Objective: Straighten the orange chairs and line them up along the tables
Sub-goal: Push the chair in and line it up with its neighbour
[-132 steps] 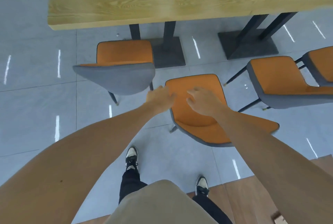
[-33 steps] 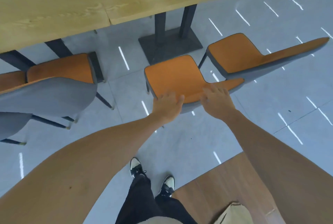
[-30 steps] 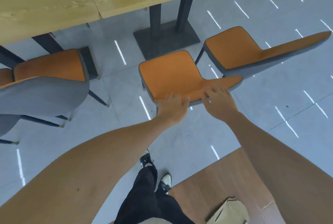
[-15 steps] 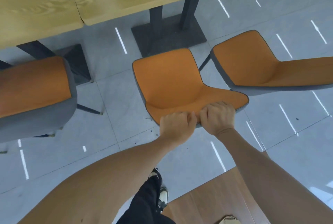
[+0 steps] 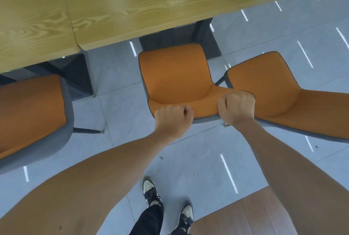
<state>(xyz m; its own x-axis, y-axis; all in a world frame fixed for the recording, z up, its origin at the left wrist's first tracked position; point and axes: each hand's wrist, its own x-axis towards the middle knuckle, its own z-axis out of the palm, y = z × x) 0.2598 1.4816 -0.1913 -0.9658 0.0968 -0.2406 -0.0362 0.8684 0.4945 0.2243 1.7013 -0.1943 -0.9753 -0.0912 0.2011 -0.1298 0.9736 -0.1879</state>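
Overhead, then:

Surface: a light wood-grain table top (image 5: 151, 4) fills the top of the view; a seam runs down it at the left, where two tops (image 5: 32, 26) meet edge to edge.
Table base: a dark pedestal plate (image 5: 211, 45) sits on the floor under the near edge, partly hidden by the middle chair; a second dark base (image 5: 77, 77) shows under the left top.
Floor: pale grey tiles (image 5: 120, 106) with thin joints and short bright streaks of reflected light; a brown wood-look strip (image 5: 236, 219) starts at the lower right.
Middle chair (image 5: 175, 75): orange seat with a grey shell, its front edge near the table's edge, its backrest toward the person.
Left hand (image 5: 172, 121): fingers clenched over the top rim of the middle chair's backrest, at its left end.
Right hand (image 5: 237, 108): fingers clenched over the same rim, at its right end.
Right chair (image 5: 268, 91): orange, just beside the middle chair and turned at an angle to the table.
Left chair (image 5: 30, 113): orange with a grey back, well apart from the middle one, partly cut off by the frame.
Person: two shoes (image 5: 151, 191) and dark trousers stand on the tiles behind the middle chair.
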